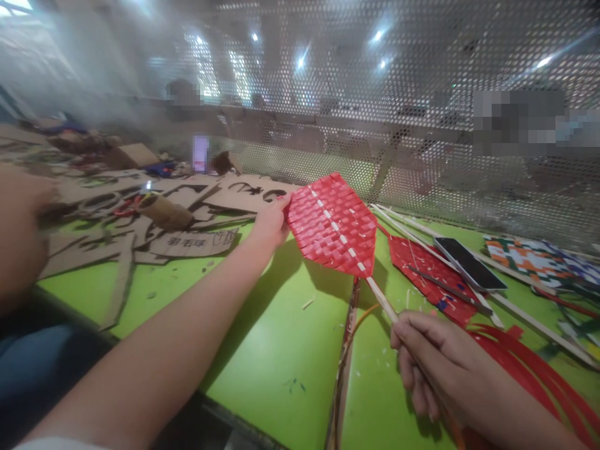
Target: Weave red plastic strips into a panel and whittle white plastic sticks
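A red woven fan (334, 226) is held above the green table. A pale stick runs up through its weave as a dashed white line and comes out below as a handle (382, 299). My left hand (275, 220) pinches the fan's left edge, its fingertips partly hidden behind the weave. Lower right, my right hand (424, 359) is closed round the handle. Past the fan, a second red woven piece (412, 262) lies on the table, with a dark strip across it.
A phone (470, 264) rests on pale sticks at the right, near an orange, green and white woven piece (527, 259). Red strips (529, 362) curl beside my right arm. Cut cardboard (192, 242) covers the left side. A perforated screen (412, 169) stands behind; another person (21, 237) is at far left.
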